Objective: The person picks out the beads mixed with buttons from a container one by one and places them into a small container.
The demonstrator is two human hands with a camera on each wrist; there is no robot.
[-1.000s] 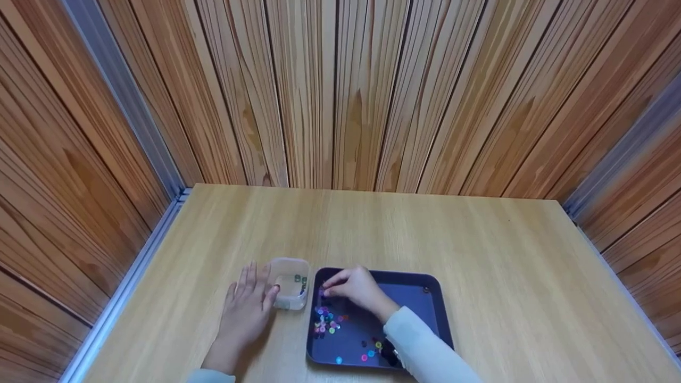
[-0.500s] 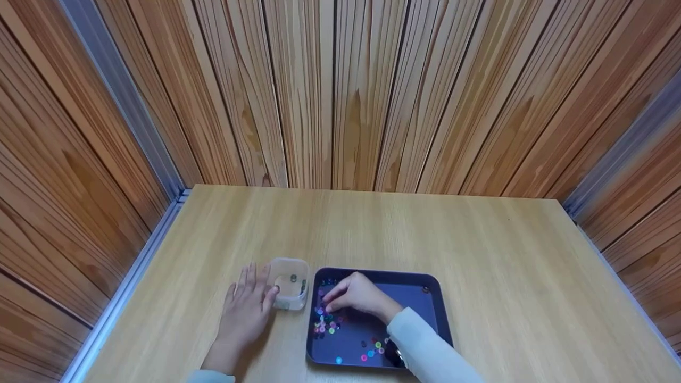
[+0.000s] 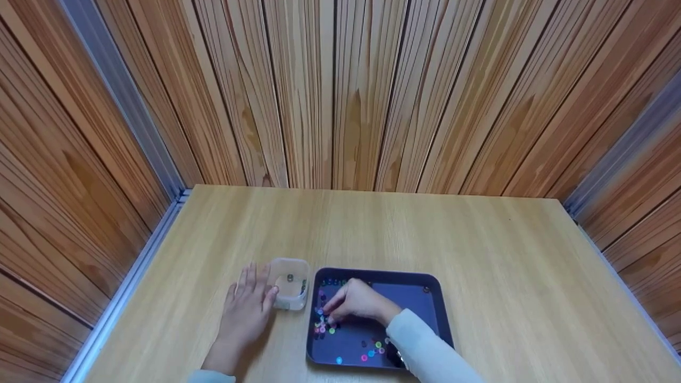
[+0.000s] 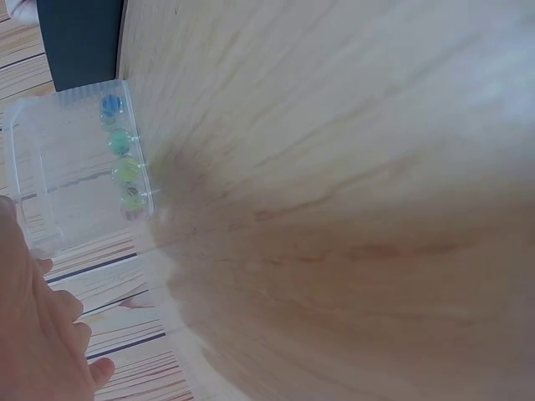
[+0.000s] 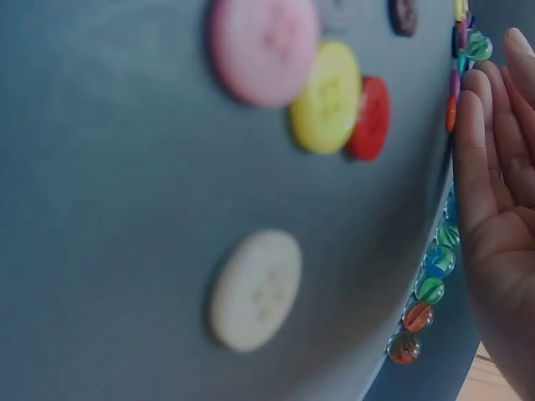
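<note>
My left hand (image 3: 246,308) lies with fingers extended beside a clear plastic box (image 3: 290,303), its thumb at the box's near-left side. In the left wrist view several glass marbles (image 4: 125,170) line one wall of the box. My right hand (image 3: 362,302) reaches over the dark tray (image 3: 404,319), thumb and forefinger slightly apart, down at a pile of colourful buttons (image 3: 322,327). Seen from the right wrist, a green marble (image 5: 478,46) sits among the buttons right at the fingertips. More marbles (image 5: 430,290) form a row along the tray's far side, partly hidden by the hand.
Loose buttons lie on the tray's near side, among them a blue button (image 3: 339,360) and a pink button (image 3: 364,358). One brown marble (image 3: 426,290) rests in the far right corner. Wooden panels (image 3: 356,106) stand behind the table (image 3: 505,266).
My right hand has moved from the tray's far left corner toward the button pile, uncovering the marble row. Inside the box a marble has rolled left. My left hand has stayed put.
</note>
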